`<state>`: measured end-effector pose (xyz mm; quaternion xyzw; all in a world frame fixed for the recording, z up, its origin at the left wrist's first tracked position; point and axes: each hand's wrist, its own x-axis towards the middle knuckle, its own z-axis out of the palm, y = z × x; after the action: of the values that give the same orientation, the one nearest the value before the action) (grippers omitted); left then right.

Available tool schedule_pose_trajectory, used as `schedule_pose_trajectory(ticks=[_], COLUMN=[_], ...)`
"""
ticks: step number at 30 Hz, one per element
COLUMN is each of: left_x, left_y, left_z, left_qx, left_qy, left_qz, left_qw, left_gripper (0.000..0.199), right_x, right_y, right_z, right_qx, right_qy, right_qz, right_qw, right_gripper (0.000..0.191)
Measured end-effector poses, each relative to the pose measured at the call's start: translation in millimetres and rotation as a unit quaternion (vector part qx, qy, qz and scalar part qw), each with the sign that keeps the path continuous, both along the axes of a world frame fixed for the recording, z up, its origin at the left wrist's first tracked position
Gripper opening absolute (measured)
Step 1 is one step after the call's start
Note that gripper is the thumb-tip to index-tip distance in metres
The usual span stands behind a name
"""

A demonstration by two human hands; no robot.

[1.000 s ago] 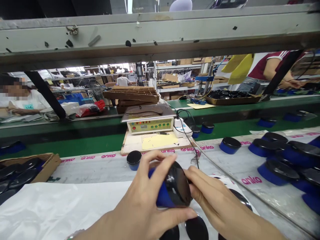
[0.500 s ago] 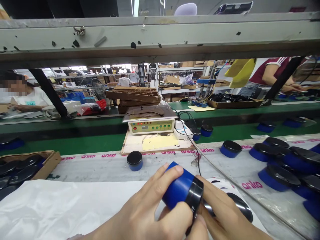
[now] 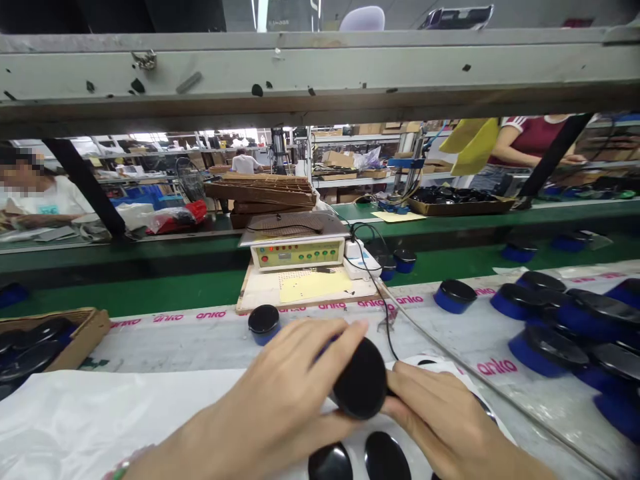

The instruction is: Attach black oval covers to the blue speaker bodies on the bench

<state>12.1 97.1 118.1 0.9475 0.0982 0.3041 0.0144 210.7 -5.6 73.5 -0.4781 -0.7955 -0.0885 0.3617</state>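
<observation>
A blue cylinder with a glossy black end is gripped in my left hand, its black round face turned toward the camera. My right hand is at the right edge of that face, thumb and fingers pinched together; what lies between them is too small to make out. Below both hands, a white sheet carries glossy black ovals. Another blue and black round piece stands just beyond my left hand.
Many blue and black pieces crowd the right side. At the left is a cardboard box of similar pieces. A control box stands ahead, with cables running toward the right hand. Co-workers sit beyond the green belt.
The held piece has turned so its black end now faces the camera. My right hand has moved to the end's edge, and black ovals below have come into view.
</observation>
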Motion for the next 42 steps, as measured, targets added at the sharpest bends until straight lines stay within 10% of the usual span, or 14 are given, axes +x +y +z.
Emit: schedule_pose_trajectory(ticks=[4,6,9,14,19,20,24,26,36,42], left_x=[-2.0,-1.0,4.1,7.4,24.3,31.6,51.6,48.0,6.9,5.7], left_y=[38.5,56.2,74.9,88.3,53.9,43.2,14.2,12.0,9.6,-5.1], left_z=[-11.0,-24.3,-49.9,-69.0,-35.2,-26.7,-5.3,-2.5,-1.7,-3.4], left_qx=[-0.083,-0.157,-0.213,-0.243,-0.386,-0.513,-0.864,-0.895,-0.875,-0.838], left_qy=[-0.002,0.027,0.091,0.082,0.03,-0.007,-0.073,-0.117,-0.231,-0.217], left_qz=[0.119,0.162,0.16,0.198,0.104,0.035,-0.167,-0.174,-0.1,-0.092], left_qw=[0.99,0.974,0.959,0.946,0.916,0.858,0.47,0.393,0.414,0.492], left_gripper=[0.053,0.048,0.047,0.045,0.056,0.054,0.064,0.054,0.041,0.054], right_x=[42.9,82.3,143.6,185.7,124.8,104.9,34.7,16.2,-6.9,-10.8], right_y=[3.6,15.2,41.4,72.4,62.9,57.9,36.9,26.8,11.0,14.5], right_z=[-3.6,-2.1,-2.9,-4.3,23.1,30.6,56.9,64.9,56.0,53.5], right_qx=[-0.08,-0.166,-0.194,-0.249,-0.239,-0.244,-0.214,-0.116,0.023,0.047], right_qy=[0.003,0.036,0.05,0.077,0.132,0.142,0.133,0.083,0.05,0.046], right_qz=[-0.21,-0.404,-0.52,-0.511,-0.345,-0.285,-0.056,-0.057,-0.013,-0.01], right_qw=[0.974,0.899,0.83,0.819,0.898,0.916,0.966,0.988,0.998,0.998], right_gripper=[0.023,0.034,0.04,0.027,0.04,0.045,0.039,0.027,0.018,0.015])
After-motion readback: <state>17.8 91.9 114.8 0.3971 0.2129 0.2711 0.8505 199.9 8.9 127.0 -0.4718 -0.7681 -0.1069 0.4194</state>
